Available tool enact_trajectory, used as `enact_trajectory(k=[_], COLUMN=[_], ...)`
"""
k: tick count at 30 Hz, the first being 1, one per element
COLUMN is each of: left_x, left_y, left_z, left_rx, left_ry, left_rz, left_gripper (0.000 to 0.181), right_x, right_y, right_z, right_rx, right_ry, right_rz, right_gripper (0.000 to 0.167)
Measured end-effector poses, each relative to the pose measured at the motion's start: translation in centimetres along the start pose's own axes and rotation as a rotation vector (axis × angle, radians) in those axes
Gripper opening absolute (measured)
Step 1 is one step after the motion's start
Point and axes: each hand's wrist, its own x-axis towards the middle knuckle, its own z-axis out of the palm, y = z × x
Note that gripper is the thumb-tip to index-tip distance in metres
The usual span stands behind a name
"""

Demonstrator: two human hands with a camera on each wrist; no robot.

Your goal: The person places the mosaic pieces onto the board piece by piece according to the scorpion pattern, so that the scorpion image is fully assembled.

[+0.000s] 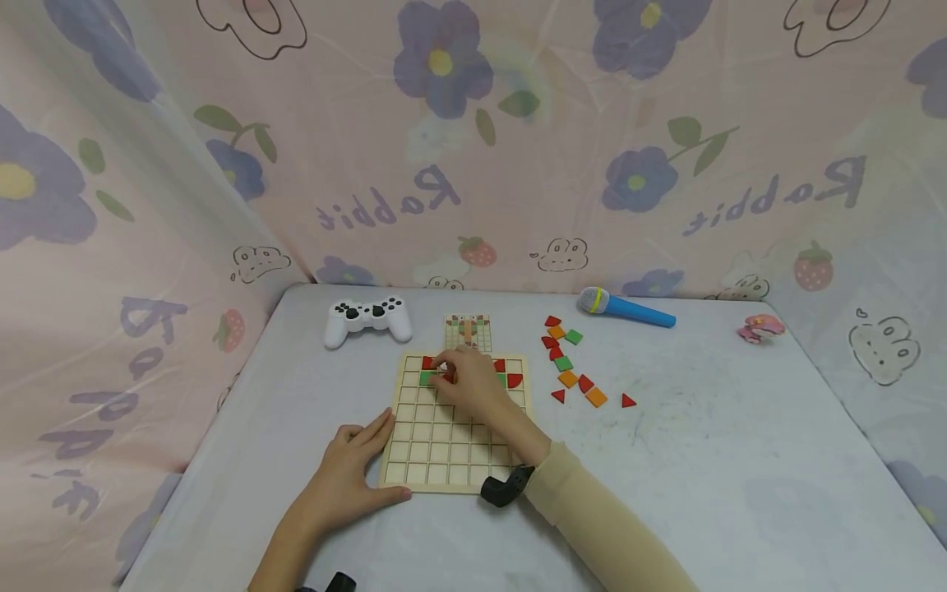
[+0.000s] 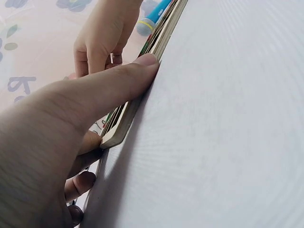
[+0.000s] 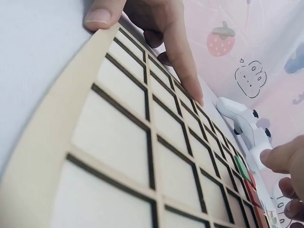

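Observation:
A pale wooden grid board [image 1: 440,430] lies on the table, with several red and green tiles in its far two rows. My left hand [image 1: 344,473] steadies its near left corner; the straight thumb [image 2: 128,76] lies against the front edge, and a finger [image 3: 183,61] touches the left side. Over the board's far rows is my right hand [image 1: 473,385], thumb and forefinger bent towards each other above a red tile [image 1: 428,362] and a green tile [image 3: 241,167]. Whether anything sits between those fingertips is unclear. Behind the board lies a small patterned card [image 1: 479,332].
Loose red, orange [image 1: 596,397] and green [image 1: 573,336] tiles are scattered right of the board. A white game controller [image 1: 367,321] lies at the back left. At the back right are a blue toy microphone [image 1: 636,312] and a pink hair clip [image 1: 760,327]. Printed curtains enclose the table.

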Motion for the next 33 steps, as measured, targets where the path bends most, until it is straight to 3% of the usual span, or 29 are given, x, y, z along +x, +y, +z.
enact_trajectory(k=[8,33], left_x=[0.4,0.1], left_y=[-0.1,-0.2], left_z=[-0.1,0.3], left_rx=[0.026,0.011], left_ry=[0.001,-0.009], left_rz=[-0.004,-0.017], left_gripper=[0.111,0.112], right_x=[-0.6,-3.5], right_y=[0.5,3.4], right_z=[-0.9,-3.4], right_rx=[0.024,0.045], right_ry=[0.058,0.075], right_rz=[-0.044,0.044], right_gripper=[0.019,0.023])
